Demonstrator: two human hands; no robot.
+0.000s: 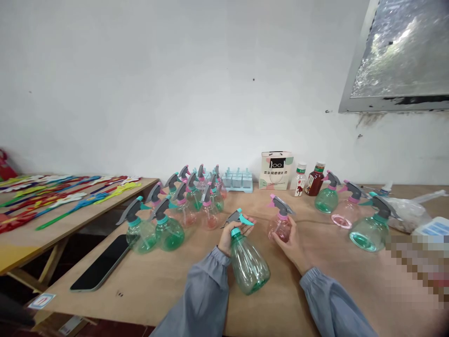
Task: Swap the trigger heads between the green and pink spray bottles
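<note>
A clear green spray bottle (249, 264) with a grey and teal spray head is tilted in my left hand (226, 238), whose fingers are round its neck, the base pointing down and right. My right hand (293, 243) grips the lower side of a pink spray bottle (279, 225) with a grey and pink head, upright on the brown table (175, 290). Left of my hands, several green and pink spray bottles (170, 234) stand in a group. To the right are a green one (326, 199), a pink one (345, 213) and a larger green one (370, 229).
A black phone (101, 264) lies at the table's left. Along the wall are pale blue moulds (237, 181), a paper bag (275, 173), a white bottle (299, 180) and a brown bottle (315, 180). A plastic bag (409, 213) lies at right. Colourful items (66, 196) cover another table.
</note>
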